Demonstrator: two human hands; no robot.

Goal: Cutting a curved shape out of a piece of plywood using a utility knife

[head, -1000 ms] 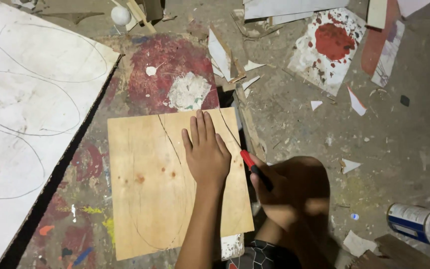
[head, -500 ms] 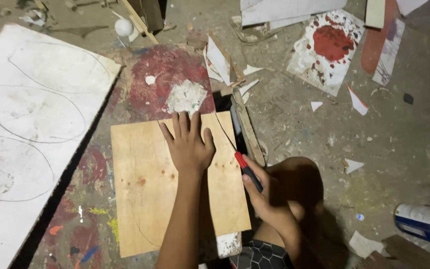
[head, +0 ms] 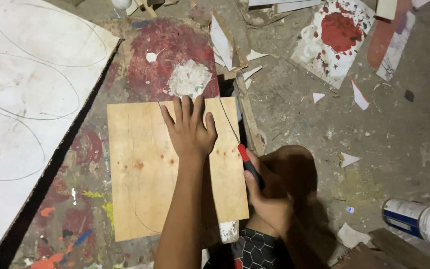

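Paint-stained floor (head: 354, 149), scraps scattered. Plywood panel (head: 145, 174) lies flat at centre, pencil curves drawn on it. Left hand (head: 190, 130) pressed flat on panel's upper part, fingers spread, holding nothing. Right hand (head: 269, 199) closed around red-and-black cutter (head: 249, 164), blade at panel's right edge. White-and-blue can (head: 419, 219) lies on its side, lower right. White board (head: 21, 99) at left.

One head-worn camera looks steeply down from above, fairly near, onto the plywood sheet (head: 175, 169) and paint-stained floor (head: 374, 134).
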